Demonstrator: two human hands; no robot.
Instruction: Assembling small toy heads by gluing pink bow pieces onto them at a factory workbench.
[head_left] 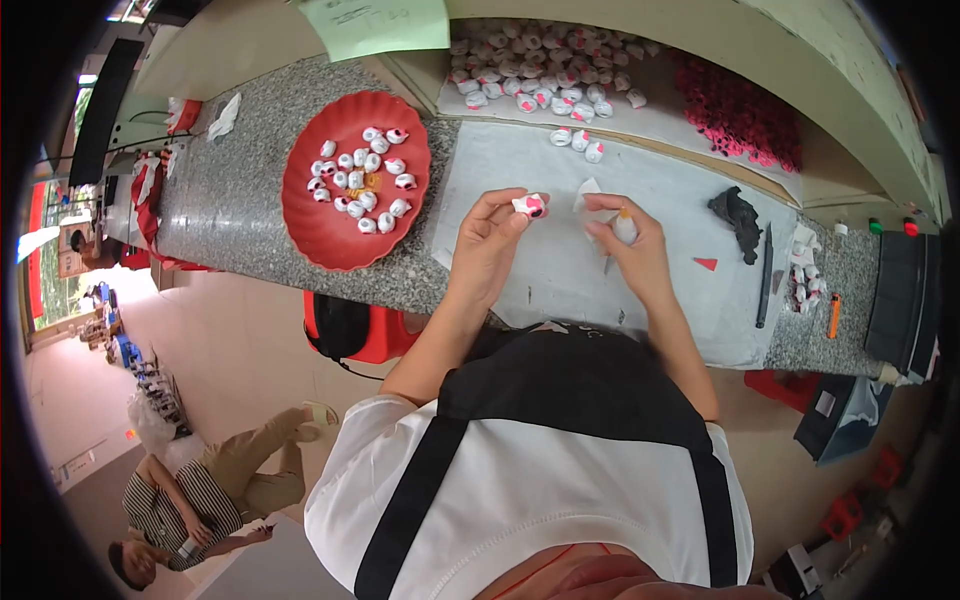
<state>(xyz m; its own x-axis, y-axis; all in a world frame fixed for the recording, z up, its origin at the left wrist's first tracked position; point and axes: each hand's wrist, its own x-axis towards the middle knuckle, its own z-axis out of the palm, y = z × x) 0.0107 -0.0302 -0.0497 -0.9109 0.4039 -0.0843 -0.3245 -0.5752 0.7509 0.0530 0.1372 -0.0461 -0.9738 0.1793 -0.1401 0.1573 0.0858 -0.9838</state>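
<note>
Stretching left to right: a speckled grey bench (235, 205), with a pale sheet (650, 185) covering its right part. Sitting to the left, a red scalloped plate (318, 235) carrying small white beads. Lying far behind (loosely heaped), more white beads (540, 70). Pinching a white-and-pink bead (530, 206) above the sheet: left hand (487, 245). Closing around a small glue bottle (624, 226), just beside: right hand (635, 250).

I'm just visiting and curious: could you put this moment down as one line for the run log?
left hand: pinches small white-and-pink figure | right hand: grips small tube | red plate: more figures, to the left | grey mat: under the hands
</note>
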